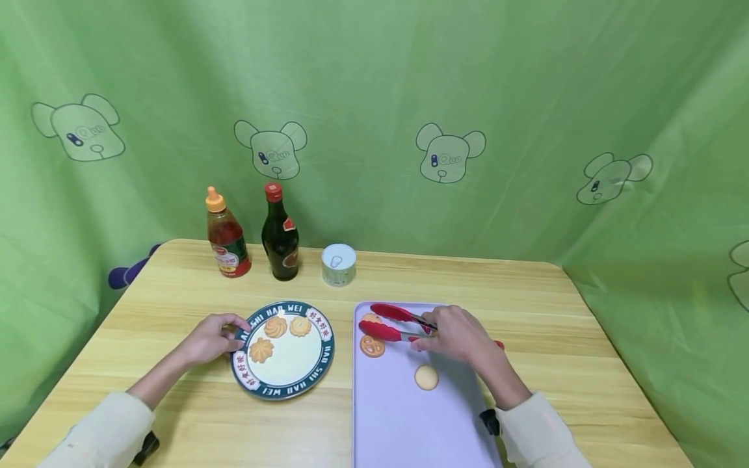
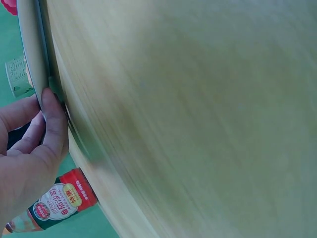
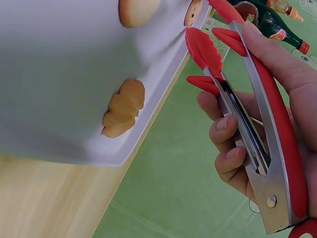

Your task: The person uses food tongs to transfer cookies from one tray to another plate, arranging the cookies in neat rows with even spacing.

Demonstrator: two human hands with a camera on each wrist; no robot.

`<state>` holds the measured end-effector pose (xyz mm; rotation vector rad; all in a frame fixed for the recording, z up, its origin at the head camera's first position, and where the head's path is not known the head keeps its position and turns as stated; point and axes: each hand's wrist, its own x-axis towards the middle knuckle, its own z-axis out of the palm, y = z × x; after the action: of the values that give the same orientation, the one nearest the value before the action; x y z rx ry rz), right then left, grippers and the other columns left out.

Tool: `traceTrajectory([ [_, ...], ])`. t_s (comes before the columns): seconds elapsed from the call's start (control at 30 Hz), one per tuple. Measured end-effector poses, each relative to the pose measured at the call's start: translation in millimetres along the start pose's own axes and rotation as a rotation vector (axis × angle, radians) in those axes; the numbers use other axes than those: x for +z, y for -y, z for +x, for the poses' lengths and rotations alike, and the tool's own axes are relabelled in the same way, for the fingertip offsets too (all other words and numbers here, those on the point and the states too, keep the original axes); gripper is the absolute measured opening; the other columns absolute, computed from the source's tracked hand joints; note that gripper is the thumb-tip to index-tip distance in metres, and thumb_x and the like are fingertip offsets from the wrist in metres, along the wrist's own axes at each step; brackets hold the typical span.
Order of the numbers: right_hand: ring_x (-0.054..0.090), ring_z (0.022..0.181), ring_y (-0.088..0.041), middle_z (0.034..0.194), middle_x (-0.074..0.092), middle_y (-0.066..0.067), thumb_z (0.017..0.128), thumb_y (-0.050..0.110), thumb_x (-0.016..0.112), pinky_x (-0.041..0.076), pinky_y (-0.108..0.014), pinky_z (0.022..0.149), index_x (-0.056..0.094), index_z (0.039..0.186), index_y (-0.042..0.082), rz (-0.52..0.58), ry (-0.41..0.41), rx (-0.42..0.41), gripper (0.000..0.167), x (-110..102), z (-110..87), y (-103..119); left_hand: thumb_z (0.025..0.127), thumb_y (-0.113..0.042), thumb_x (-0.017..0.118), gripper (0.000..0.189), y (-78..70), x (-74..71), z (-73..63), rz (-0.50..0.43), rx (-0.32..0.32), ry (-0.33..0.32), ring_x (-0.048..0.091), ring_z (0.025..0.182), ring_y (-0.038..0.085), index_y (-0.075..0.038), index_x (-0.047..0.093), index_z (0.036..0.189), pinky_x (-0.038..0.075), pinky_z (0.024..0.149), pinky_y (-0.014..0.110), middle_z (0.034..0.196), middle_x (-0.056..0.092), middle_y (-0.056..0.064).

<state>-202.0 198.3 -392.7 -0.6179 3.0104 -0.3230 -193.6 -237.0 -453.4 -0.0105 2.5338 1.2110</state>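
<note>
My left hand (image 1: 210, 338) pinches the left rim of a round plate (image 1: 283, 396) with a dark green lettered border. On the plate lie three cookies: a flower-shaped one (image 1: 261, 350), a swirled one (image 1: 275, 326) and a ring-shaped one (image 1: 300, 326). My right hand (image 1: 459, 335) grips metal tongs (image 3: 272, 148) with red tips and handles, fingers curled round their arms. The spread tong tips hang over the far left part of a lilac tray (image 1: 398, 422). Near them is a pretzel cookie (image 1: 372, 346); nearer lies a plain round cookie (image 1: 426, 377). A ridged cookie (image 3: 124, 109) sits by the tray's edge.
A sauce bottle with an orange cap (image 1: 228, 240), a dark bottle with a red cap (image 1: 281, 237) and a small can (image 1: 339, 265) stand along the back of the wooden table (image 1: 562, 338). A green curtain (image 1: 363, 78) hangs behind it.
</note>
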Motion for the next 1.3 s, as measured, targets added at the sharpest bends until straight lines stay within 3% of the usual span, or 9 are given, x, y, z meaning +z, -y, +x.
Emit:
traceTrajectory([
  [0.37,0.036,0.055,-0.012,0.058,0.036,0.004,0.07,0.041,0.08,0.026,-0.023,0.052,0.065,0.079,0.011,-0.041,0.004,0.031,0.035,0.0,1.4,0.3,0.083,0.001,0.062,0.031,-1.2,-0.5,0.9,-0.001,-0.001,0.003,0.053,0.072,0.018,0.001,0.06,0.114,0.049,0.06,0.029,0.09,0.058,0.011],
  [0.7,0.037,0.056,-0.012,0.058,0.036,0.004,0.071,0.041,0.08,0.026,-0.022,0.051,0.061,0.074,0.014,-0.044,-0.039,0.029,0.033,-1.9,0.1,-0.6,0.083,0.002,0.062,0.03,-2.2,-0.6,0.0,0.002,-0.011,0.001,0.053,0.072,0.019,0.0,0.06,0.113,0.05,0.061,0.03,0.09,0.057,0.011],
  [0.87,0.038,0.057,-0.012,0.059,0.042,0.004,0.07,0.042,0.08,0.028,-0.023,0.052,0.068,0.084,0.01,-0.045,-0.061,-0.005,0.037,-4.1,1.2,3.1,0.083,0.001,0.062,0.03,-2.8,-0.7,-0.2,0.006,-0.012,0.002,0.053,0.072,0.019,0.0,0.06,0.113,0.05,0.061,0.029,0.089,0.056,0.011],
  [1.1,0.044,0.062,-0.011,0.072,0.062,0.002,0.07,0.042,0.079,0.036,-0.024,0.057,0.072,0.103,0.005,-0.037,-0.098,-0.059,0.05,-4.4,5.1,14.4,0.083,0.001,0.062,0.03,-1.5,0.1,-0.2,0.007,-0.006,0.0,0.052,0.072,0.019,0.0,0.06,0.113,0.05,0.06,0.029,0.087,0.056,0.01],
  [1.3,0.045,0.062,-0.011,0.077,0.066,-0.002,0.07,0.043,0.08,0.036,-0.024,0.057,0.071,0.108,0.004,-0.02,-0.103,-0.064,0.054,-3.4,11.4,28.8,0.083,0.001,0.062,0.03,-0.4,0.7,-0.5,0.009,0.0,-0.005,0.053,0.07,0.018,0.0,0.06,0.113,0.05,0.059,0.029,0.085,0.056,0.01],
])
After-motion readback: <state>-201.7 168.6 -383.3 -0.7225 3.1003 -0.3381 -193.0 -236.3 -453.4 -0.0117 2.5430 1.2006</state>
